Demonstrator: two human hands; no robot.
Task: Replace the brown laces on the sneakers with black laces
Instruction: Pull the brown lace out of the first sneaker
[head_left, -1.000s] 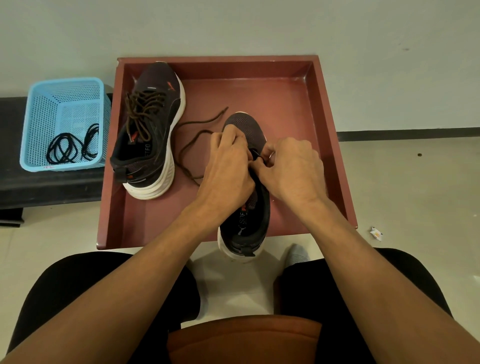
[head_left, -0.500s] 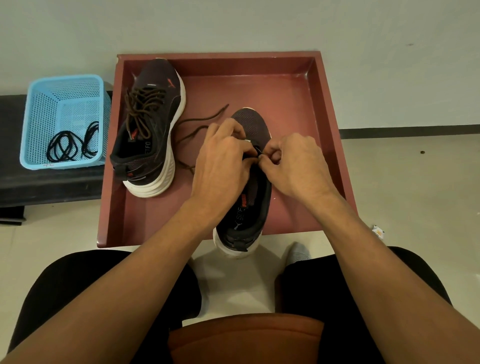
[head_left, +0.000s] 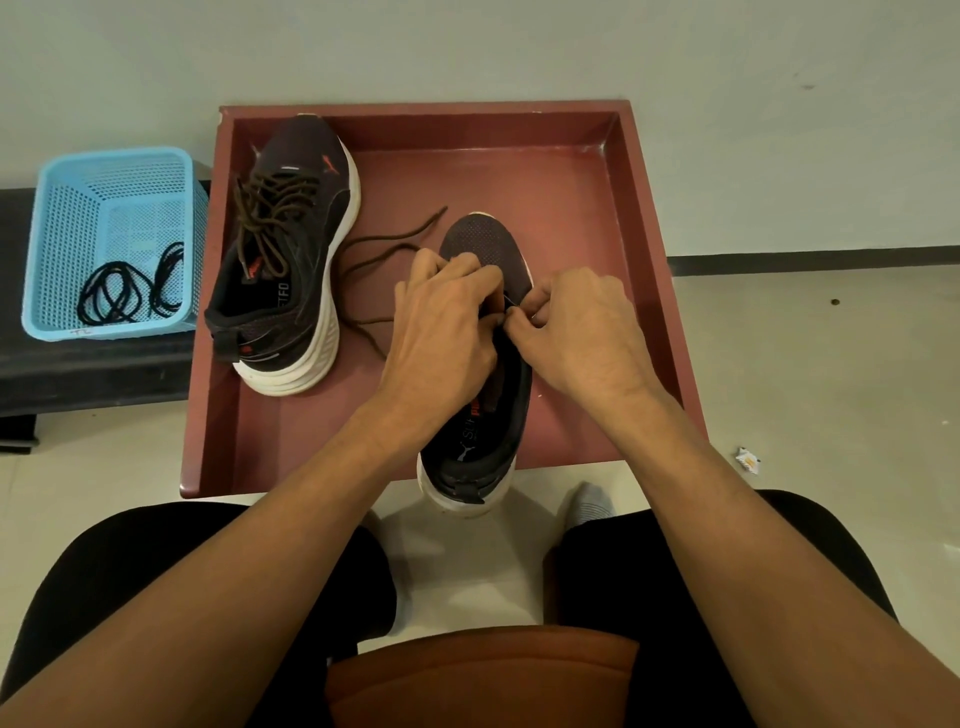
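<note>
A near dark sneaker (head_left: 475, 441) lies across the front rim of the red-brown tray (head_left: 644, 208), its heel hanging over the edge. My left hand (head_left: 447, 332) curls over its eyelet area, where the loose brown lace (head_left: 382, 247) runs out to the left across the tray floor. My right hand (head_left: 576, 327) pinches a thin strand of that lace at the eyelets. The fingertips of both hands are partly hidden. A second sneaker (head_left: 291, 270), laced in brown, leans on its side at the tray's left. Black laces (head_left: 130, 291) lie coiled in the basket.
The blue mesh basket (head_left: 109, 176) stands on a dark low bench (head_left: 78, 369) left of the tray. A wall is close behind the tray. My knees in black trousers frame the bottom, and a small scrap (head_left: 747, 460) lies on the floor at right.
Both hands stay at the eyelets, with the fingers shifting slightly. The near sneaker's heel has swung a little to the left, and the loose brown lace has shifted on the tray.
</note>
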